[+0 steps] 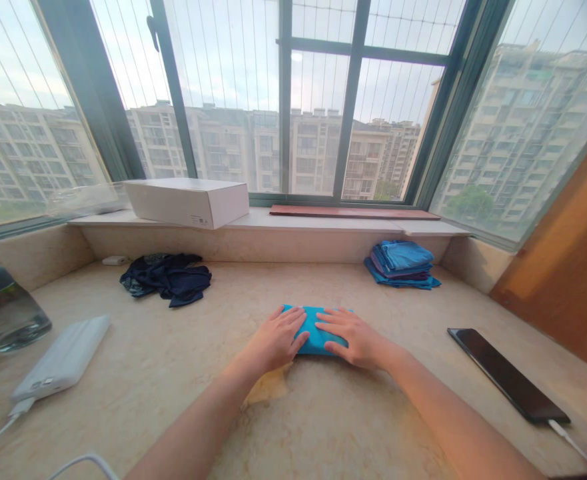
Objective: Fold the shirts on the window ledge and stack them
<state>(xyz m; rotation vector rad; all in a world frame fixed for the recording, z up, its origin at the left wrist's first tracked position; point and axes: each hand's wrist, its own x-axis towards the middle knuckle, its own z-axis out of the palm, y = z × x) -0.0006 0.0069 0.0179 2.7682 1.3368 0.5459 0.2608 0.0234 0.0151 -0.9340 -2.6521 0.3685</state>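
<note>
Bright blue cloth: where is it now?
In the head view, the bright blue cloth lies just right of centre on the counter, under the left hand and right hand, nearer than the folded stack and left of it.

Home: window (286,120), apartment blocks (228,143) outside

A marbled counter (253,287) bears a bottle (10,313), power bank (63,357), dark cloth (176,277), blue cloth (314,339), folded stack (402,265) and phone (506,373).

Cloth (314,339), bright blue; far-right stack (401,264), blue with purple; far-left garment (176,278), navy; surface (323,420), mottled beige; box (173,204), white; phone (508,375), black.
</note>
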